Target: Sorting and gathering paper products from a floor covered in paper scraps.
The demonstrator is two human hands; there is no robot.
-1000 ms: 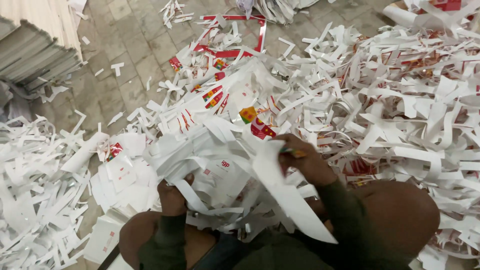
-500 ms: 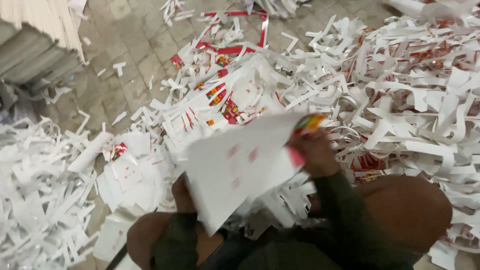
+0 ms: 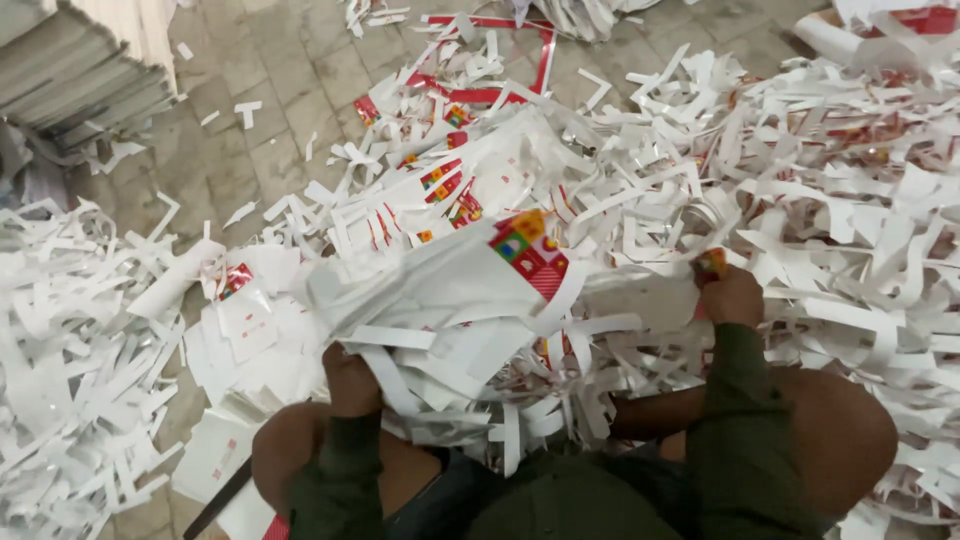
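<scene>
We are in a paper-cutting or print-finishing workshop, working low over the floor. Heaps of white paper offcuts cover much of the grey tiled floor, printed cardboard trimmings with red and yellow patches lie among them, and a tall stack of flat sheets fills the floor's upper left corner.

Soft, even indoor light; white paper slightly overexposed, faint motion blur

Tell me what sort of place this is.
Probably a print or paper-cutting workshop floor. White paper offcuts lie heaped on stone tiles, a stack of sheets stands at one side, and both hands work a printed sheet.
</scene>
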